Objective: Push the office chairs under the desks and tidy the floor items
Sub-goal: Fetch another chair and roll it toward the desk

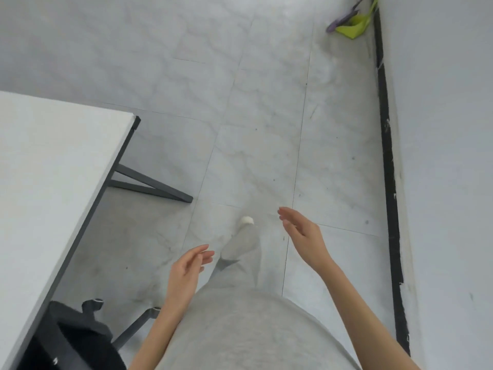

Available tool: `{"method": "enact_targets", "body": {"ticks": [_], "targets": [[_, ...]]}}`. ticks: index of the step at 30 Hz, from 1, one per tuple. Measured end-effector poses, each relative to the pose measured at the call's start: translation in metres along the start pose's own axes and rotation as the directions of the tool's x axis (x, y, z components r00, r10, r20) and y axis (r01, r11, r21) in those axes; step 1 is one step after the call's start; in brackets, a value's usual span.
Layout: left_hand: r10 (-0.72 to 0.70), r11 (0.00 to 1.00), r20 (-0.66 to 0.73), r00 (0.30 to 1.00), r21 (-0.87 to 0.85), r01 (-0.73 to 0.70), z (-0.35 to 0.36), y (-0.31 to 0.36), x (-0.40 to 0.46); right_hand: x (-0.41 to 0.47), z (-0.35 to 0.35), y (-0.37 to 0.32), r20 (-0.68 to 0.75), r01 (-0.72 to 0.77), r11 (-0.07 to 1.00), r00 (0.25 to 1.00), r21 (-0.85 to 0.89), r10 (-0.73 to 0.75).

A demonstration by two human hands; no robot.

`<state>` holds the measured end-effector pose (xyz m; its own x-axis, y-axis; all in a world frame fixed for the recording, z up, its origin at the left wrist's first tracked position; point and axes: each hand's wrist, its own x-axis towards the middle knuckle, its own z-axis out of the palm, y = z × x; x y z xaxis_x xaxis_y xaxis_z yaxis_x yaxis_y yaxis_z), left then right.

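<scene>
Both hands empty. Left hand [186, 271] is out in front of the torso, fingers loose and slightly bent, gripping nothing. Right hand [302, 233] is raised a bit further ahead, fingers straight and relaxed, palm turned inward, also holding nothing.

Chair [80, 337] sits behind and to the left of the left hand, well apart from it. Black seat, mostly tucked under the desk [53, 169]. Grey star base pokes out past the desk edge, two legs visible with casters at the tips. Nearest caster is just left of the left forearm, not touching.

Desk: white top, black edge trim, dark angled metal leg [152, 185] on the floor ahead and left of the left hand.

Broom [344, 18] with purple head and a lime-green dustpan [353, 26] lie far ahead of the right hand, against the wall [448, 129], touching or overlapping each other. Handles run out of frame.

Floor [253, 116] is pale marbled tile with small dark specks. Black baseboard strip along the wall, to the right of the right hand.

Person wears grey; one white shoe [246, 220] shows between the hands, ahead.
</scene>
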<state>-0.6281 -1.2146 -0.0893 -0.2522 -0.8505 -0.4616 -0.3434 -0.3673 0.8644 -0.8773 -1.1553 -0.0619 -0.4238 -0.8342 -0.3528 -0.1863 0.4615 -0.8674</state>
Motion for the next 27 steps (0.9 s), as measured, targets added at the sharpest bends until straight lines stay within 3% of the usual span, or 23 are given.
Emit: {"method": "enact_targets", "body": {"ticks": [5, 12, 16, 19, 22, 27], "targets": [[0.115, 0.993, 0.070, 0.991, 0.032, -0.117, 0.023, 0.090, 0.157, 0.103, -0.018, -0.018, -0.022, -0.133, 0.990, 0.991, 0.037, 0.134], [0.271, 0.960, 0.097, 0.958, 0.049, -0.277, 0.034, 0.244, 0.349, 0.263, -0.063, -0.077, -0.098, -0.132, 0.989, 0.986, 0.066, 0.138], [0.262, 0.964, 0.058, 0.963, 0.036, -0.265, 0.035, 0.284, 0.439, 0.375, -0.072, -0.107, -0.080, -0.150, 0.986, 0.985, 0.067, 0.155], [0.180, 0.984, -0.044, 0.983, 0.006, -0.179, 0.025, 0.297, 0.496, 0.479, -0.065, -0.146, 0.024, -0.115, 0.993, 0.993, 0.012, 0.114], [0.038, 0.994, -0.242, 0.970, -0.089, -0.061, 0.007, 0.305, 0.538, 0.585, -0.044, -0.209, 0.229, -0.012, 0.997, 0.973, -0.081, 0.031], [-0.123, 0.971, -0.487, 0.864, -0.239, 0.004, -0.035, 0.336, 0.591, 0.739, 0.026, -0.339, 0.547, 0.234, 0.960, 0.829, -0.154, -0.114]]}}
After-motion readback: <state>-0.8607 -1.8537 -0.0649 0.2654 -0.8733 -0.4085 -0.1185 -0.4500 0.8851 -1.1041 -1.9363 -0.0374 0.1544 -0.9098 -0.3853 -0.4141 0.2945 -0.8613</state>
